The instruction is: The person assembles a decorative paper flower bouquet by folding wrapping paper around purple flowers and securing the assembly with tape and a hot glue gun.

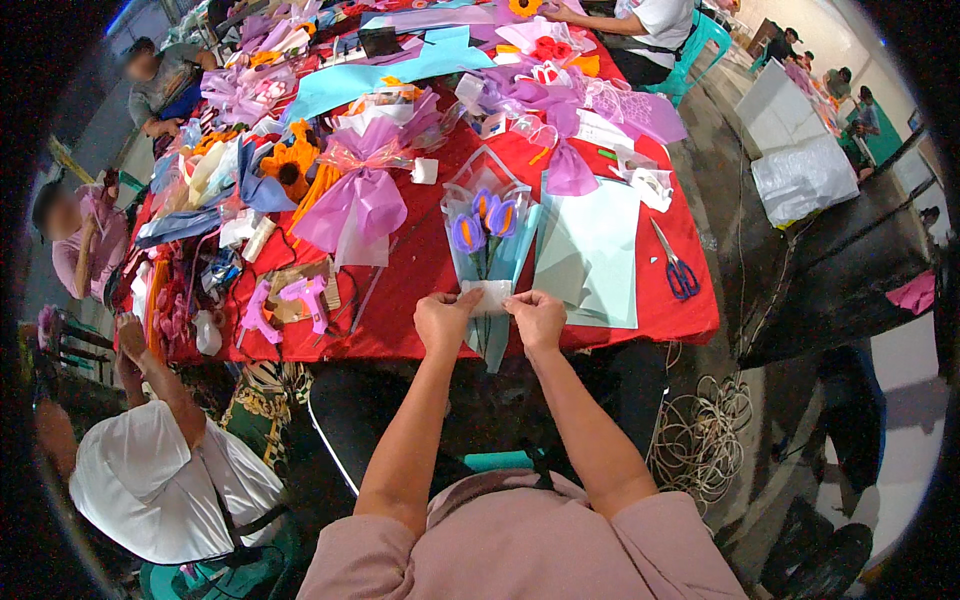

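While both your hands work at the centre of the frame, the small bouquet of purple-and-orange tulip-shaped flowers in a translucent grey-blue wrap (pixel 484 224) lies between and above them, on the red cloth-covered table (pixel 395 310). Your left hand (pixel 445 322) pinches the left end of a small white, thin-looking strip (pixel 488 297), and your right hand (pixel 538 318) pinches its right end, so the strip spans the lower stems. Expect the bouquet to be light: the heads look soft and easily crushed, while the wrap seems smooth, slippery and quick to crease. Your best hold is probably the narrow gathered part around the stems, well clear of the petals. Its long axis runs nearly straight up the frame, flower heads toward the upper edge, the wrap's tapered tip toward the lower edge, past your fingers.
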`<act>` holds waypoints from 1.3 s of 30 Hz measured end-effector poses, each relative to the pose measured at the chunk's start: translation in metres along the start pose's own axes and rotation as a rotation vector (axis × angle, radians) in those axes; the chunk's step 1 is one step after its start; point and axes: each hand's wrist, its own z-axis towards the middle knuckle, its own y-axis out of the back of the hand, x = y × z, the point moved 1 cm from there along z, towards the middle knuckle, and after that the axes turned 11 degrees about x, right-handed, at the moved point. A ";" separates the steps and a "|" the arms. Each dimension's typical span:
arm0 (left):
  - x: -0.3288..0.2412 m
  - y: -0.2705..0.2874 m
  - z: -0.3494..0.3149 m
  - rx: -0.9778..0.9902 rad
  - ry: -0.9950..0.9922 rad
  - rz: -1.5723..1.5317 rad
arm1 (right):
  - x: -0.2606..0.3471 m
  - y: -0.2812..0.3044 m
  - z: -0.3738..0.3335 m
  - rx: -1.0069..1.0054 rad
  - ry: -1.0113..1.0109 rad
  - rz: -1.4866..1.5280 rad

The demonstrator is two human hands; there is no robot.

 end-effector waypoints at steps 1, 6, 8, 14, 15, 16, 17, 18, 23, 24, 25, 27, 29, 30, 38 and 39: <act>-0.001 0.001 -0.001 0.007 0.008 0.002 | -0.001 0.000 0.000 -0.011 0.008 0.007; -0.007 0.000 -0.002 0.026 0.027 0.028 | -0.007 -0.001 0.005 -0.029 0.050 -0.019; -0.008 0.003 -0.003 0.025 0.036 0.028 | -0.004 -0.001 0.005 -0.025 0.043 -0.035; -0.008 0.004 -0.003 0.019 0.018 0.014 | -0.007 -0.001 0.011 -0.016 0.027 0.014; -0.008 0.004 -0.004 0.028 0.025 0.013 | -0.011 -0.001 0.013 -0.011 0.026 0.035; -0.010 0.004 -0.004 0.037 0.031 0.012 | -0.014 0.001 0.015 -0.007 0.025 0.056; -0.007 0.003 -0.001 0.050 0.032 0.001 | -0.016 -0.001 0.017 0.005 0.032 0.079; -0.004 0.004 0.004 0.065 0.031 -0.010 | -0.018 -0.002 0.020 0.017 0.039 0.102; 0.006 0.007 0.008 0.113 -0.020 -0.104 | -0.022 0.001 0.024 0.063 0.026 0.065; 0.006 0.007 0.007 0.114 -0.036 -0.098 | -0.022 0.002 0.024 0.065 0.042 0.050; 0.004 0.007 0.008 0.116 -0.052 -0.093 | -0.021 0.003 0.025 0.067 0.058 0.035; 0.005 0.007 0.006 0.101 -0.013 -0.102 | -0.015 0.002 0.018 0.071 0.065 -0.006; 0.005 0.008 0.005 0.084 0.010 -0.105 | -0.010 0.001 0.014 0.071 0.071 -0.019; 0.005 0.008 0.006 0.075 0.013 -0.103 | -0.008 0.000 0.013 0.068 0.072 -0.012; -0.001 0.007 -0.004 0.054 0.007 -0.120 | -0.012 0.000 0.012 0.052 0.044 0.157; 0.004 0.006 -0.001 0.017 -0.005 -0.122 | -0.009 -0.002 0.010 0.057 0.040 0.152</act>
